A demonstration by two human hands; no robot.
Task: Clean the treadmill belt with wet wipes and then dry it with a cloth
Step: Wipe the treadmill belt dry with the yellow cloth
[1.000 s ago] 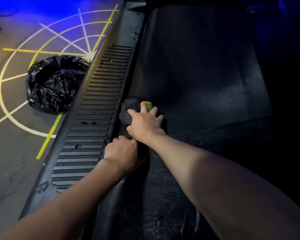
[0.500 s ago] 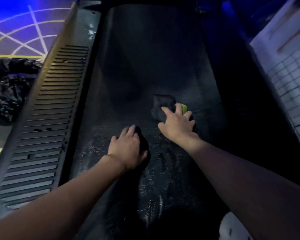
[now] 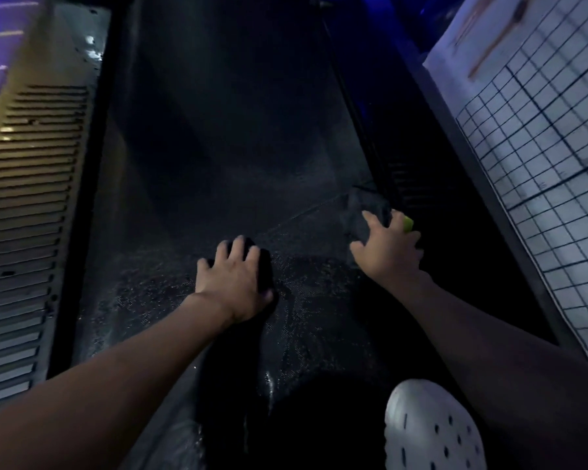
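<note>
The black treadmill belt (image 3: 224, 157) runs up the middle of the head view, with wet glints on its near part. My right hand (image 3: 389, 252) presses a dark grey cloth (image 3: 360, 212) with a lime-green edge onto the belt, at its right edge, fingers spread flat. My left hand (image 3: 235, 279) rests on the belt's middle, fingers spread; a dark patch lies under it and I cannot tell whether that is shadow or a second cloth.
A ribbed grey side rail (image 3: 24, 212) runs along the belt's left; a darker rail (image 3: 418, 184) borders its right. A white gridded panel (image 3: 537, 157) stands at the right. A white perforated clog (image 3: 431, 432) sits at the belt's near end.
My right hand has swept the cloth from the belt's left edge across to its right edge. My left hand shifted from the left rail to the belt's middle. The view panned right.
</note>
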